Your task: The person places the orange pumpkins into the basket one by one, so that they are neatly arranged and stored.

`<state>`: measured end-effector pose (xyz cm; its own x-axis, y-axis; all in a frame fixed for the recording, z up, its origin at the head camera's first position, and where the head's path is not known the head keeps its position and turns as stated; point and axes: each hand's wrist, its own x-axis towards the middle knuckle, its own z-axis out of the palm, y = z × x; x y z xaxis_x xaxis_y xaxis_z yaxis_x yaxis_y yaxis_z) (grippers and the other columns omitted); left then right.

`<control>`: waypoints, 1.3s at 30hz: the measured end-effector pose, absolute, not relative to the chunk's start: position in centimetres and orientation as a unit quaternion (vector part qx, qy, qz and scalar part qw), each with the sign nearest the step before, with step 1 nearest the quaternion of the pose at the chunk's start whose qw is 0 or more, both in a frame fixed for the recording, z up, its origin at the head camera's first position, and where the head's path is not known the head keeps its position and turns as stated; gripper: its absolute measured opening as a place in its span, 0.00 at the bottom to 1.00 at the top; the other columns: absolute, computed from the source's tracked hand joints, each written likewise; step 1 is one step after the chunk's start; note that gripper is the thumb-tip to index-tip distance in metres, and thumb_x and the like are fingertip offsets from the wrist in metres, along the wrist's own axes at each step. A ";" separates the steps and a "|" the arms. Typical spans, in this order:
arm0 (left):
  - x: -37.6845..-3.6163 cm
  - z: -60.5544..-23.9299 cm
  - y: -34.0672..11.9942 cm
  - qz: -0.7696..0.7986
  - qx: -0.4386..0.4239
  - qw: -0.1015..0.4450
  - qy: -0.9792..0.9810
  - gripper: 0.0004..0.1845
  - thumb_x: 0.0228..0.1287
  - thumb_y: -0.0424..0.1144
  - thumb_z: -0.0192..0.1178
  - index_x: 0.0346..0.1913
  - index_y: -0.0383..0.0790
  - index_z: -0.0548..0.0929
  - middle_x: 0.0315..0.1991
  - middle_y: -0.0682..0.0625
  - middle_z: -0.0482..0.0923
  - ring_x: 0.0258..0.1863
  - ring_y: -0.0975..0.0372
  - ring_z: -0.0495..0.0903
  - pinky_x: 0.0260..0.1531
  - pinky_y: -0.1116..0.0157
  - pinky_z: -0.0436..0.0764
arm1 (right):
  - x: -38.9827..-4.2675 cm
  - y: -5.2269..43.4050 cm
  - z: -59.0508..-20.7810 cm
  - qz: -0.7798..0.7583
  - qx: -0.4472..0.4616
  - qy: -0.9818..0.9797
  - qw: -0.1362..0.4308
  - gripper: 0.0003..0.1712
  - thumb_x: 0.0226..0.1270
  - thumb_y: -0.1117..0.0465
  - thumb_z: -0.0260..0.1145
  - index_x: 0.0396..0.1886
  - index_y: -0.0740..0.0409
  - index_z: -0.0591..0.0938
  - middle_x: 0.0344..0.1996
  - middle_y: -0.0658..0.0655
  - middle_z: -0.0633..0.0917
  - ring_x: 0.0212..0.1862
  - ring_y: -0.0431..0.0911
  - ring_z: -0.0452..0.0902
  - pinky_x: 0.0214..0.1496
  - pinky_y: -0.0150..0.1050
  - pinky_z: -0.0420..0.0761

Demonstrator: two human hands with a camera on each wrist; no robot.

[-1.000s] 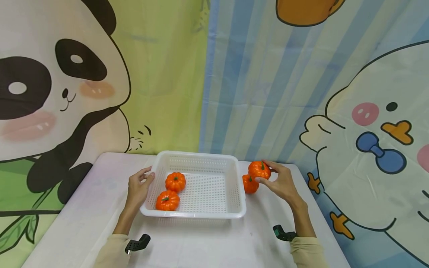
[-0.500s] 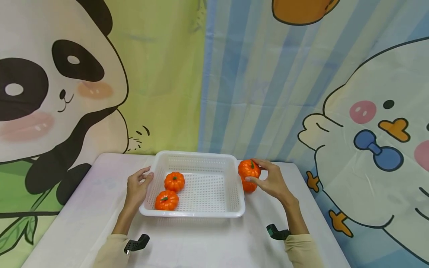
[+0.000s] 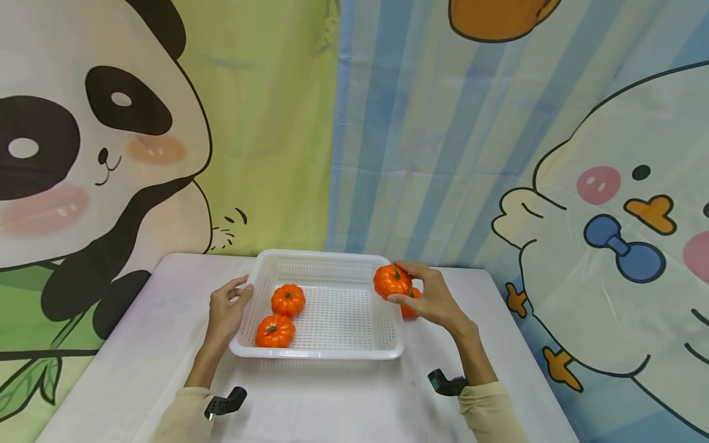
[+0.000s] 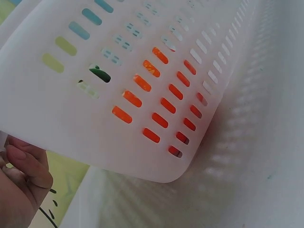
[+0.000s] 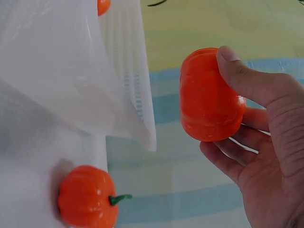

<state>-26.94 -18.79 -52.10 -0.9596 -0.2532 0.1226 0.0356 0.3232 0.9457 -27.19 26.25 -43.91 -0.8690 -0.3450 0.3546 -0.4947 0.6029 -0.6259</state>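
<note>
My right hand (image 3: 434,298) grips a small orange pumpkin (image 3: 391,281) between thumb and fingers, raised over the right rim of a white perforated plastic basket (image 3: 332,354). In the right wrist view, that held pumpkin (image 5: 206,97) is apart from the basket wall. A second pumpkin (image 5: 88,197) rests on the table just outside the basket's right side, partly covered by the right hand in the head view. Two more pumpkins, one farther (image 3: 288,300) and one nearer (image 3: 275,332), sit in the basket's left part. My left hand (image 3: 226,314) holds the basket's left rim with curled fingers.
The basket stands on a white-covered table (image 3: 343,400) near its back edge. Behind it hangs a cartoon-printed curtain (image 3: 388,154) with a panda and a white bird. Each wrist carries a black camera mount, the left mount (image 3: 226,403) and the right mount (image 3: 445,383).
My right hand has carried the held pumpkin leftward, from above the table pumpkin to over the basket's right rim. The left hand and the basket have stayed in place.
</note>
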 end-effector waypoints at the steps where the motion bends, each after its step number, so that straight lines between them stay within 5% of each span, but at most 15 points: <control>1: -26.9 -52.1 -18.8 -0.577 0.068 0.126 -0.804 0.23 0.83 0.41 0.61 0.73 0.34 0.81 0.44 0.33 0.87 0.27 0.71 0.83 0.32 0.75 0.83 | -27.3 25.9 -43.9 0.380 0.242 -0.888 0.093 0.44 0.62 0.53 0.86 0.75 0.61 0.80 0.70 0.60 0.85 0.65 0.57 0.85 0.62 0.54 0.89; 14: -26.8 -52.3 -19.0 -0.581 0.066 0.127 -0.801 0.24 0.83 0.41 0.61 0.73 0.34 0.80 0.45 0.32 0.87 0.27 0.71 0.83 0.32 0.76 0.84 | -28.2 21.6 -43.6 0.345 0.309 -0.884 0.066 0.45 0.60 0.54 0.87 0.75 0.61 0.80 0.69 0.58 0.86 0.63 0.55 0.86 0.68 0.59 0.85; 30: -27.0 -52.1 -18.7 -0.583 0.060 0.127 -0.800 0.24 0.83 0.42 0.61 0.74 0.34 0.80 0.48 0.29 0.86 0.29 0.70 0.83 0.34 0.77 0.84 | -28.2 18.2 -43.6 0.336 0.345 -0.876 -0.003 0.45 0.62 0.54 0.85 0.77 0.60 0.78 0.72 0.58 0.84 0.71 0.56 0.82 0.72 0.59 0.82; 39: -26.9 -52.2 -18.8 -0.586 0.062 0.124 -0.799 0.24 0.83 0.42 0.60 0.74 0.33 0.80 0.47 0.30 0.86 0.29 0.70 0.83 0.33 0.76 0.84 | -28.5 15.6 -44.3 0.285 0.389 -0.874 -0.057 0.44 0.65 0.55 0.83 0.78 0.59 0.77 0.72 0.55 0.84 0.73 0.50 0.81 0.76 0.48 0.80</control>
